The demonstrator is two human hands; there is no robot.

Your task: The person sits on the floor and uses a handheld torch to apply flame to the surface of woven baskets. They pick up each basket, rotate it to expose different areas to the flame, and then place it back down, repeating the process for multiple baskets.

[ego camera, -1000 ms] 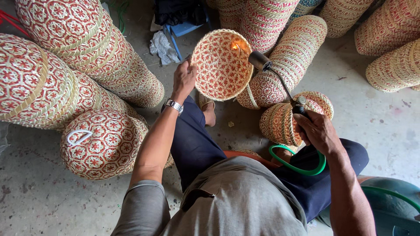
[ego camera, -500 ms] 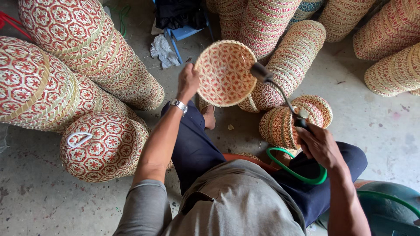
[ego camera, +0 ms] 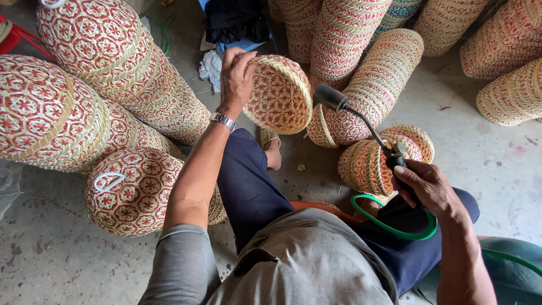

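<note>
A round woven basket [ego camera: 280, 93] in red and straw colours was held up at the upper middle of the frame, tilted so that its patterned outside faced the camera. The left hand [ego camera: 237, 76] was clamped on its left rim, fingers curled over the edge. The right hand [ego camera: 426, 186], at the right of the frame, was closed round the handle of a gas torch [ego camera: 350, 116], whose long tube ran up and left to a dark nozzle just beside the basket's right rim. No flame could be made out at the nozzle. A green hose [ego camera: 395, 229] was looped across the lap below the right hand.

The main risk was judged to be scorching: with the nozzle so near the dry weave, a flame dwelt on one spot could char or ignite the strands. The fingers on the rim sat well apart from the nozzle, yet a turn of the basket could bring them toward the heat. Stacks of baskets [ego camera: 101, 113] were piled at the left and more stacks [ego camera: 361, 85] stood directly behind the nozzle, so a stray sweep could catch them. The hose, lying over the knee, could be snagged and the torch jerked off line. The one-handed rim hold could also slip, dropping the basket to the concrete floor [ego camera: 497, 164].
</note>
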